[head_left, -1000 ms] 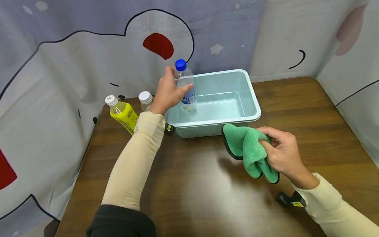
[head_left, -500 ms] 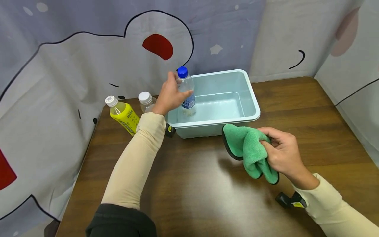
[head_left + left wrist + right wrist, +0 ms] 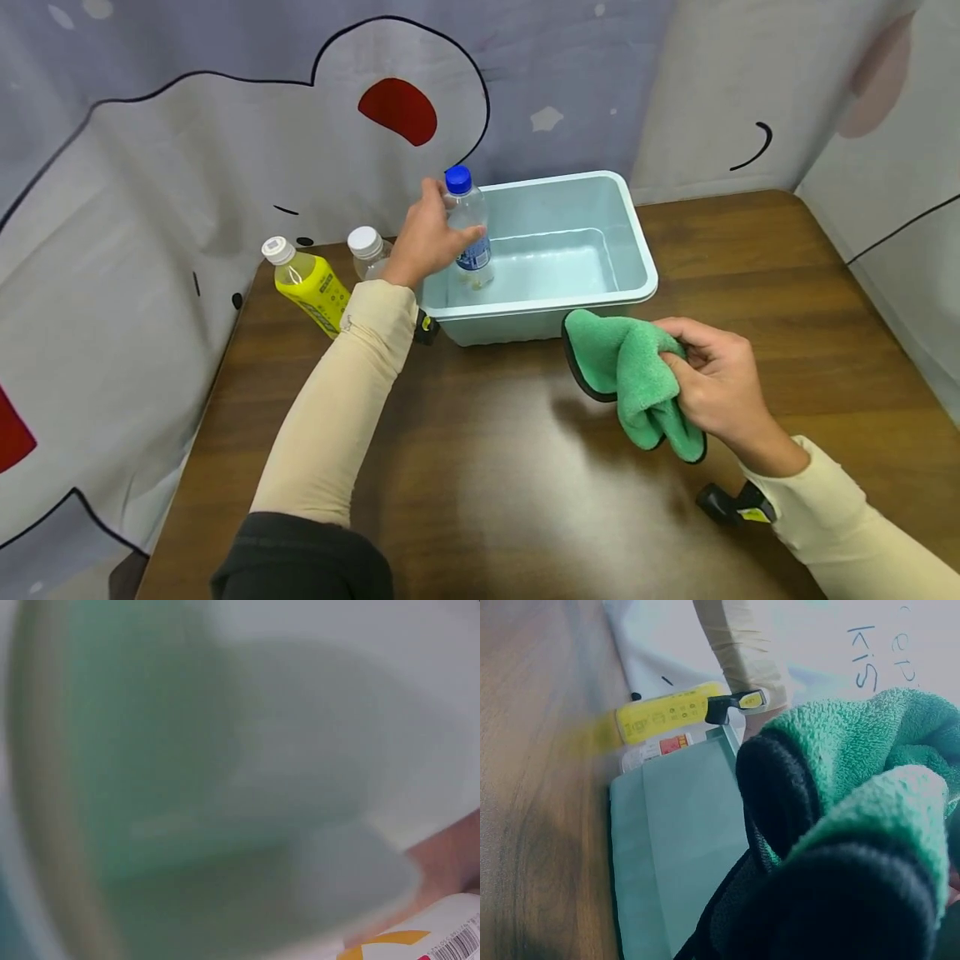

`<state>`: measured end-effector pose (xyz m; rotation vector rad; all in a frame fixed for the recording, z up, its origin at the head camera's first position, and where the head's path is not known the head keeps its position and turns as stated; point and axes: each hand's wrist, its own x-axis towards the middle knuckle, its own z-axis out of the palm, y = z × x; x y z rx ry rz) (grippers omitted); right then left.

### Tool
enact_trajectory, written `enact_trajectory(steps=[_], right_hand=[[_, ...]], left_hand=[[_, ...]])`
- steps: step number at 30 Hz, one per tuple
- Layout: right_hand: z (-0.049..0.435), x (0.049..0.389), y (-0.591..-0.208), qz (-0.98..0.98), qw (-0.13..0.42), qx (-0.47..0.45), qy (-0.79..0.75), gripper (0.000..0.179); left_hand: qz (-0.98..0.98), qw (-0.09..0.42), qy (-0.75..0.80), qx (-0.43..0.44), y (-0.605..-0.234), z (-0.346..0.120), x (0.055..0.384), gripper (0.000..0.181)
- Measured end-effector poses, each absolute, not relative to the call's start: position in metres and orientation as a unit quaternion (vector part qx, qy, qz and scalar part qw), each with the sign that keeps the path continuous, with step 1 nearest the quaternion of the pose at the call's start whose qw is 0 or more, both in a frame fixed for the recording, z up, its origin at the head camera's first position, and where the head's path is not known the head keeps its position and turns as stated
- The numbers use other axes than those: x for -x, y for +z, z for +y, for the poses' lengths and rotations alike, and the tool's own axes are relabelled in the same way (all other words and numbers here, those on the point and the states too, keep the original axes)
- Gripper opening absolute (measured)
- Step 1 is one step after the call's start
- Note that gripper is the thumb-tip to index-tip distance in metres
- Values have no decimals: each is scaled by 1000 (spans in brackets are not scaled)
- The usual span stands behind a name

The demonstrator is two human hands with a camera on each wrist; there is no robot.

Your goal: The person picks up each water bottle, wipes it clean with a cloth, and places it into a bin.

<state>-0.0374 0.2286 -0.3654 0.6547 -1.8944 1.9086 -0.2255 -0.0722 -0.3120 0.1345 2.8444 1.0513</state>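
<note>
My left hand (image 3: 431, 239) reaches over the left end of a pale blue plastic basin (image 3: 547, 307) and grips a clear bottle (image 3: 473, 250) with a blue cap and blue label. The bottle stands nearly upright inside the basin, its base low at the left end. In front of the basin's right side, my right hand (image 3: 712, 379) pinches a bunched green cloth (image 3: 641, 371) with black edging, held above the table. The right wrist view shows the folded cloth (image 3: 862, 750) close up. Blurred basin wall (image 3: 187, 787) fills most of the left wrist view.
Left of the basin stand a yellow-labelled bottle (image 3: 313, 289) with a white cap and a white-capped clear bottle (image 3: 367, 250), partly behind my left wrist. The wooden table (image 3: 510, 467) backs onto a printed curtain (image 3: 225, 158).
The blue-capped bottle has gone lower into the basin with my left hand, then shifted slightly left. My right hand and the cloth have stayed nearly still.
</note>
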Motion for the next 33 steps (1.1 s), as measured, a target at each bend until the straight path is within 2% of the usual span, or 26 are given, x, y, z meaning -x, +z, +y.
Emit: enact_trajectory(steps=[20, 33], right_hand=[[228, 34, -360, -712, 155, -220, 649, 28], [232, 37, -354, -721, 159, -227, 635, 29]], left_hand=[[931, 47, 359, -47, -309, -81, 224, 79], [935, 50, 349, -33, -291, -85, 225, 92]])
